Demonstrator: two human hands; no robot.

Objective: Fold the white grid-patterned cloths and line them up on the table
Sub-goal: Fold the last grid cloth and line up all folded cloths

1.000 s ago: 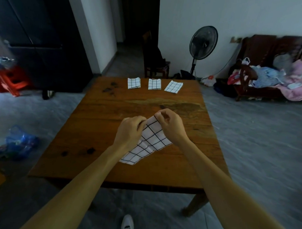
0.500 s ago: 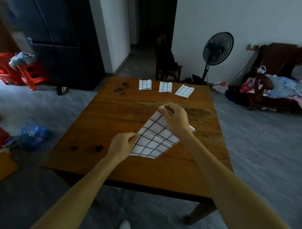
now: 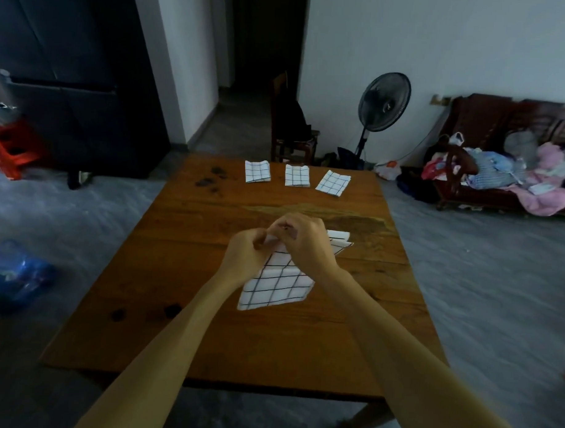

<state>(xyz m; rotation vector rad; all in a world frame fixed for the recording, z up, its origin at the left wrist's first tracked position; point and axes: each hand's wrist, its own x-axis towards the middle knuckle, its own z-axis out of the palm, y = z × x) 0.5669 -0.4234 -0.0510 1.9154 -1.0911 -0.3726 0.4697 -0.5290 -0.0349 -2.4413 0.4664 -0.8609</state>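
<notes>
Hands together now! The left hand (image 3: pixel 247 256), which was down at the near corner half a second ago, has come up to meet the right hand (image 3: pixel 302 243), and both grips pinch the top edge of the grid cloth (image 3: pixel 277 289) over the middle of the table (image 3: pixel 177 242). Corner seems matched to corner, the cloth doubled and hanging to the wood. That looks like one fold made; another likely follows. Three folded cloths (image 3: pixel 297 176) wait in a row at the far edge, with room for a fourth.
</notes>
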